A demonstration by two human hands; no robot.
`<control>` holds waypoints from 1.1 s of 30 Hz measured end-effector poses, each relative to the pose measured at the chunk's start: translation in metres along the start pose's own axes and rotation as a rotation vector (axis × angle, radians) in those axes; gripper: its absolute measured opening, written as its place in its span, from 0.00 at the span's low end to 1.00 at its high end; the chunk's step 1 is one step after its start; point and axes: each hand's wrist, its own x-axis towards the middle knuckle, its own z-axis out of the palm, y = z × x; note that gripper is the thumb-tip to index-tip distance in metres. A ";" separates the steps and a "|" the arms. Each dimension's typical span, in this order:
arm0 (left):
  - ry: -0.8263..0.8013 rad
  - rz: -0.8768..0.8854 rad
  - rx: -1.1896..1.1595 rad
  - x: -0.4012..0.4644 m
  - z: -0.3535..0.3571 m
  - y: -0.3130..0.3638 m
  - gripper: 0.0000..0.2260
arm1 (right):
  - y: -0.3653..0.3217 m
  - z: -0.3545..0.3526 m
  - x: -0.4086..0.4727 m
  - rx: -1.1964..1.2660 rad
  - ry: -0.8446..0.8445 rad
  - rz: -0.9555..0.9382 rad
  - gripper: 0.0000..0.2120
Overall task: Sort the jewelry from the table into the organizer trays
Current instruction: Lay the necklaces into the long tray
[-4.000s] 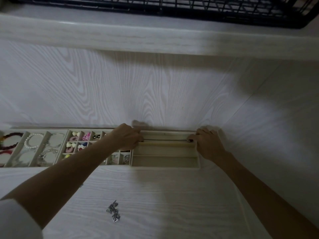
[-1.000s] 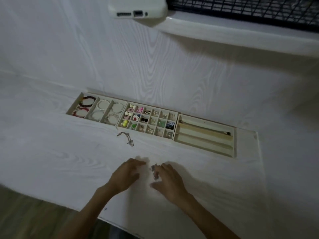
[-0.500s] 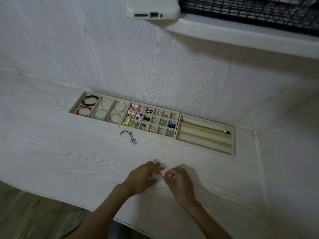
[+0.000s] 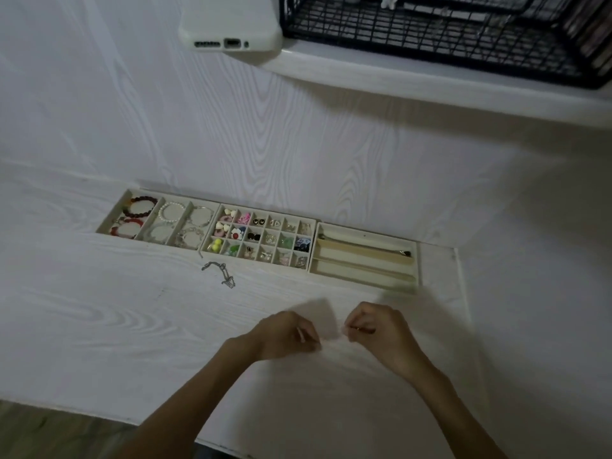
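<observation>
Nearest the camera, two forearms reach in from six o'clock over the white table [image 4: 99, 319]. The left hand [image 4: 288, 334] and right hand [image 4: 374, 329] sit close together above the tabletop, both with fingers curled inward as if pinching the two ends of a fine chain. The chain itself is too thin and blurred to make out between them; only a small glint shows at the right fingertips [image 4: 356, 329], so what either hand actually holds cannot be told with certainty.

Any such chain would likely be very light, limp and prone to tangling. It is best held at both ends and kept taut, then laid lengthwise into a long slot.

Farther out, toward eleven o'clock of the hands, a loose necklace [image 4: 220, 271] lies bunched on the table, just in front of the trays, its pendant toward the near side. It looks equally light and slack; the pendant or clasp offers the surest pinch point.

Beyond it, three trays stand in a row against the wall. At ten o'clock, the bracelet tray [image 4: 109, 217] holds beaded and pearl loops. At twelve o'clock, the grid tray [image 4: 311, 240] holds earrings and small charms. At one o'clock, the long-slot tray [image 4: 418, 260] already carries one chain stretched along its far slot.

High at twelve o'clock, a phone [image 4: 231, 24] overhangs a shelf beside a black wire basket [image 4: 430, 31].
</observation>
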 end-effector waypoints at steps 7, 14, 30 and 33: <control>0.072 0.136 -0.091 0.014 -0.046 0.016 0.06 | -0.003 -0.071 -0.002 -0.187 0.082 -0.029 0.08; 0.031 0.146 -0.028 0.022 -0.080 0.023 0.05 | -0.003 -0.100 -0.007 -0.329 0.187 -0.019 0.06; 0.183 0.123 0.266 0.088 -0.126 0.065 0.06 | 0.021 -0.144 0.013 -0.456 0.600 -0.087 0.05; 0.229 0.110 0.276 0.109 -0.126 0.076 0.07 | 0.032 -0.150 0.025 -0.457 0.636 -0.046 0.05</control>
